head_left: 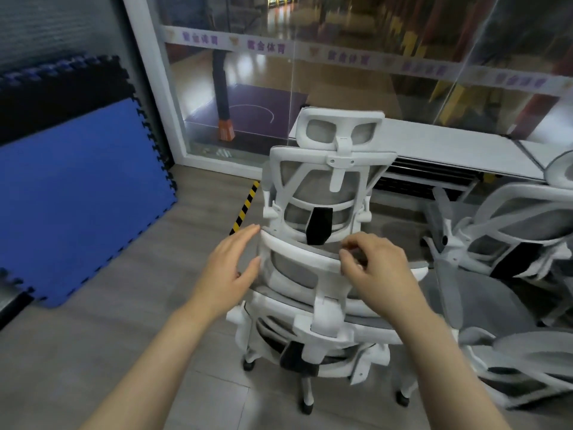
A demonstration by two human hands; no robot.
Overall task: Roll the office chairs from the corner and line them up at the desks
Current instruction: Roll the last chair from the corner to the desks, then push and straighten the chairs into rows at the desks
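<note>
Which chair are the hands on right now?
The upright centre chair, its back to the camera: left hand and right hand are at its lower back frame. The other chairs sit clustered to the right, untouched.

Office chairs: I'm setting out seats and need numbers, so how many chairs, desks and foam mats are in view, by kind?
White-framed grey mesh office chairs: 2, one central, one at the right
Long white desks: 1
Blue interlocking foam mats: 1
Black interlocking foam mats: 1
Total: 5
</note>
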